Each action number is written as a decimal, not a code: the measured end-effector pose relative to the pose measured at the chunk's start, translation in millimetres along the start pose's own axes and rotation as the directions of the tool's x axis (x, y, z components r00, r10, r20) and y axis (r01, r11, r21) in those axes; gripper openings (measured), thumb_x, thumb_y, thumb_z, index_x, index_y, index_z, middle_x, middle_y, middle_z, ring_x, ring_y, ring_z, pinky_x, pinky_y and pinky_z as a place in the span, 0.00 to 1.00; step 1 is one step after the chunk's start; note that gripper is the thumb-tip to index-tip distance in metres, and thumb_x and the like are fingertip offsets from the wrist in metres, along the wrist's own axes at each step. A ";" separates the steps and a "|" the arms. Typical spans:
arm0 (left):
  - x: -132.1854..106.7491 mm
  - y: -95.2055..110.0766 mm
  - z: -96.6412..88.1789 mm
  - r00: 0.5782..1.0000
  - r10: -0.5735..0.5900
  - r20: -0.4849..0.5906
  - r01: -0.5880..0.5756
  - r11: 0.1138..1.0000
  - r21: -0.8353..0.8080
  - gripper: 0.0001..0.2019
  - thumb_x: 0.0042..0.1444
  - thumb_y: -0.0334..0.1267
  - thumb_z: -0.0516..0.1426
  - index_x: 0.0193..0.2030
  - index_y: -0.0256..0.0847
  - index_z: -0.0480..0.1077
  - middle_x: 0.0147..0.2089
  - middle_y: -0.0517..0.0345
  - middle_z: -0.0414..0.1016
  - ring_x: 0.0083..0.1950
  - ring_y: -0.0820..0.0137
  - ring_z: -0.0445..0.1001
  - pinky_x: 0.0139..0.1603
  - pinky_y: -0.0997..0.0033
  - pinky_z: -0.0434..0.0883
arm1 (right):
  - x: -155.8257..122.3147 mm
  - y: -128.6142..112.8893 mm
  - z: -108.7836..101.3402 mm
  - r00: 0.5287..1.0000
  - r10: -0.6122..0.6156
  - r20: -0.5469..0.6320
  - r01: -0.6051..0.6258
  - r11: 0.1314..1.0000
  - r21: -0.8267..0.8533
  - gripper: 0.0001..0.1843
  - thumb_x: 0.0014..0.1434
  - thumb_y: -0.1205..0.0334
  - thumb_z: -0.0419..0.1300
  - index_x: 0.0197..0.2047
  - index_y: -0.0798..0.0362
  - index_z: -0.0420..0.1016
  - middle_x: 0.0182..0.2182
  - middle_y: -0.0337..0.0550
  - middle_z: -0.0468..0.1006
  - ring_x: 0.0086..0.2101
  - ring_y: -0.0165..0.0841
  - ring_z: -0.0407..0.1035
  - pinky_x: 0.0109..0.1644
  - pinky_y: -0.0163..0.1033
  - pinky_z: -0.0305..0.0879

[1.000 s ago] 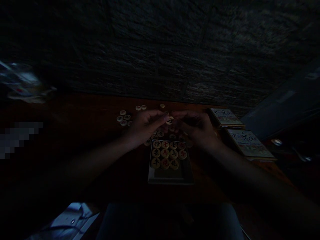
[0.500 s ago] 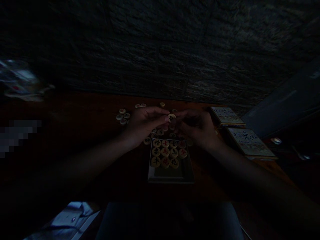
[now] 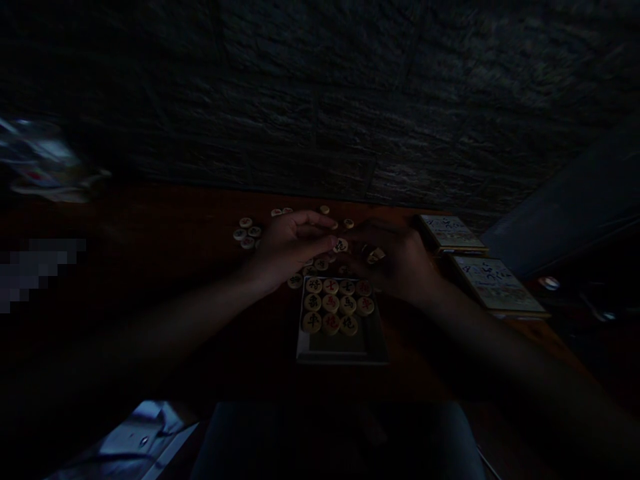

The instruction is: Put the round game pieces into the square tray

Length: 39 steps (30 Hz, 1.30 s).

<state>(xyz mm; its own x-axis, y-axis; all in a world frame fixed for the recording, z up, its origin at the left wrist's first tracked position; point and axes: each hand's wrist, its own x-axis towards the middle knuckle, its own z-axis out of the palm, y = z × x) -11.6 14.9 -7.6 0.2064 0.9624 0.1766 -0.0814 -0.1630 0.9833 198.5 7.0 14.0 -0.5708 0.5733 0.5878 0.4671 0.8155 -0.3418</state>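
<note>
My left hand (image 3: 290, 243) is closed in a pinch on a round Chinese chess piece (image 3: 341, 245) with a black character. My right hand (image 3: 395, 257) curls around a few more pieces (image 3: 376, 255), seen edge-on between its fingers; its fingertips are close to the left hand's piece. Just below the hands lies a shallow box tray (image 3: 336, 360), with pieces in rows, black and red characters facing up. The top rows are filled, and the third row has three pieces at its left. Loose pieces (image 3: 295, 281) lie under and around my hands, partly hidden.
More loose pieces (image 3: 240, 235) lie to the left on the dark wooden table (image 3: 175, 267). Two flat printed boxes (image 3: 500, 285) sit at the right edge. A stone wall (image 3: 320, 133) rises behind the table. A blurred plastic-wrapped item (image 3: 50, 160) is at far left.
The piece in my left fingers has come slightly nearer and its face now shows. My right hand has turned, exposing pieces held in it. The tray's rows look the same.
</note>
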 end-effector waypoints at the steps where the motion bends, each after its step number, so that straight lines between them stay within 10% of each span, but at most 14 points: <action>1: -0.3 0.8 0.4 1.000 0.001 -0.006 0.000 1.000 0.017 0.16 0.50 0.36 0.70 0.46 0.36 0.77 0.38 0.51 0.84 0.35 0.65 0.84 0.37 0.67 0.81 | 0.7 -1.6 -1.1 1.000 -0.016 0.013 0.016 0.999 -0.034 0.15 0.61 0.63 0.67 0.52 0.48 0.83 0.41 0.47 0.83 0.39 0.39 0.77 0.43 0.40 0.71; 23: 3.9 4.1 -1.4 0.992 0.114 -0.048 -0.110 0.991 0.081 0.06 0.61 0.37 0.60 0.36 0.39 0.77 0.31 0.55 0.81 0.30 0.72 0.78 0.31 0.73 0.74 | -38.0 -62.9 -33.5 0.906 0.335 0.259 -0.330 0.942 -0.062 0.17 0.53 0.74 0.67 0.46 0.52 0.84 0.40 0.42 0.86 0.33 0.32 0.80 0.35 0.33 0.72; 39: 5.0 3.4 -0.8 0.991 0.130 -0.002 -0.130 0.988 0.089 0.06 0.60 0.34 0.59 0.35 0.37 0.78 0.29 0.56 0.81 0.26 0.75 0.76 0.30 0.74 0.73 | -61.9 -70.8 -15.7 0.877 0.172 0.448 -0.087 0.975 -0.205 0.26 0.57 0.81 0.60 0.53 0.48 0.83 0.43 0.45 0.86 0.40 0.36 0.82 0.46 0.38 0.77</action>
<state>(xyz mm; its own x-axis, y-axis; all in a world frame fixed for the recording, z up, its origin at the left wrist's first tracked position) -11.7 19.3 -3.4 0.1917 0.9335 0.3031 -0.0199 -0.3051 0.9521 211.4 -87.4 13.3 -0.7230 0.6789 0.1282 0.6431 0.7291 -0.2342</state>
